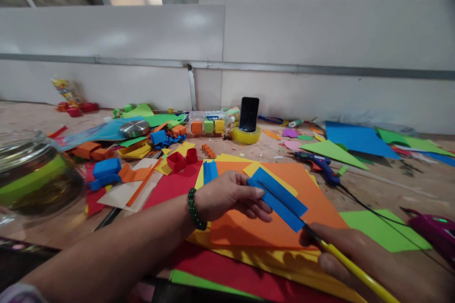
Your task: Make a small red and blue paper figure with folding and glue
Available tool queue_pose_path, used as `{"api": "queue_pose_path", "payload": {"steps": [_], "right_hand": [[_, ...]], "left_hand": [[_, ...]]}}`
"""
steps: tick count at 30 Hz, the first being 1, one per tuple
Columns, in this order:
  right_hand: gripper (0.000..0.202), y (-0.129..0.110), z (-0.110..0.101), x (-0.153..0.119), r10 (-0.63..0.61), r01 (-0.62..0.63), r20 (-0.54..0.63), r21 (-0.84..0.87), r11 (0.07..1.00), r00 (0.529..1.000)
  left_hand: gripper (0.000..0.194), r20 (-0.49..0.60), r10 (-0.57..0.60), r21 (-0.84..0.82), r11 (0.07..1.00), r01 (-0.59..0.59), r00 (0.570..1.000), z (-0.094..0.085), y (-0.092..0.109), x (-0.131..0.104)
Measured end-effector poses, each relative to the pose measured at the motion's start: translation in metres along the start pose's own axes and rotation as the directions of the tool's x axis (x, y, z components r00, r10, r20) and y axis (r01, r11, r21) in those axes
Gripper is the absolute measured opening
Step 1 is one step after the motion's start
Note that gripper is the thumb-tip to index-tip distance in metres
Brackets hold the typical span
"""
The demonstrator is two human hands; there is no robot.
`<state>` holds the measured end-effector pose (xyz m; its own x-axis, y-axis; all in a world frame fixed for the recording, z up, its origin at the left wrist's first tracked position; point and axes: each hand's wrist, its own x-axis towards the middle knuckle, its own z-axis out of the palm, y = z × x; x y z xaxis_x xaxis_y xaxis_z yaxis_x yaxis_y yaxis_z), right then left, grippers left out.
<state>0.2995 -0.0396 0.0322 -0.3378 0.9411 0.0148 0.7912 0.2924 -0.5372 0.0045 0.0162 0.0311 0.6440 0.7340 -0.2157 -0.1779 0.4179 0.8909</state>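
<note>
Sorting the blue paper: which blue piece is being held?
The folded blue strip over the orange sheet, pinched by the left hand; other blue pieces lie untouched.

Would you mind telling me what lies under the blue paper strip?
Under the blue paper strip lie a yellow sheet and an orange sheet. The left hand covers the strip's left end.

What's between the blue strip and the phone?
In the head view, the orange sheet under the blue strip, then yellow paper and bare, scrap-strewn table up to the phone.
</note>
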Motion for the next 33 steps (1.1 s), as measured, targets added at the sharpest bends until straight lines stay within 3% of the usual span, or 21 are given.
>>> {"api": "queue_pose_path", "payload": {"steps": [6, 13, 20, 23, 26, 29, 31, 33], "right_hand": [[0.041, -0.001, 0.023, -0.002, 0.042, -0.044, -0.028, -0.095, 0.994, 0.999], [0.046, -0.002, 0.028, 0.0, 0.046, -0.051, -0.046, -0.115, 0.992, 0.998], [0.055, -0.026, 0.028, 0.016, -0.008, 0.01, 0.085, -0.025, 1.0, 0.996], [0.053, -0.031, 0.032, 0.022, -0.047, 0.047, 0.195, 0.005, 0.999, 0.98], [0.053, -0.031, 0.032, 0.027, -0.059, 0.058, 0.233, 0.011, 0.998, 0.971], [0.053, -0.024, 0.018, 0.039, -0.026, 0.033, 0.193, -0.034, 0.999, 0.981], [0.048, -0.011, 0.003, 0.054, 0.021, -0.007, 0.092, -0.148, 0.989, 0.996], [0.042, 0.007, -0.013, 0.071, 0.073, -0.115, -0.135, -0.336, 0.935, 0.988]], "left_hand": [[0.025, 0.006, -0.023, -0.011, 1.0, 0.023, 1.0, 0.001, -0.002, 0.0], [0.024, 0.001, -0.041, -0.002, 0.999, 0.041, 0.999, -0.002, 0.001, 0.001], [0.026, -0.004, -0.024, 0.028, 0.999, 0.024, 1.0, -0.006, 0.0, 0.003], [0.027, -0.008, -0.035, 0.063, 0.997, 0.035, 0.999, -0.004, 0.0, 0.002], [0.029, 0.024, -0.06, 0.102, 0.993, 0.058, 0.998, -0.002, 0.001, 0.001], [0.029, 0.034, -0.049, 0.083, 0.996, 0.046, 0.998, -0.006, 0.001, 0.003], [0.028, -0.003, -0.013, 0.048, 0.999, 0.013, 1.0, -0.011, 0.003, 0.005], [0.027, -0.043, 0.027, 0.03, 0.999, -0.026, 0.999, -0.017, 0.004, 0.008]]}}
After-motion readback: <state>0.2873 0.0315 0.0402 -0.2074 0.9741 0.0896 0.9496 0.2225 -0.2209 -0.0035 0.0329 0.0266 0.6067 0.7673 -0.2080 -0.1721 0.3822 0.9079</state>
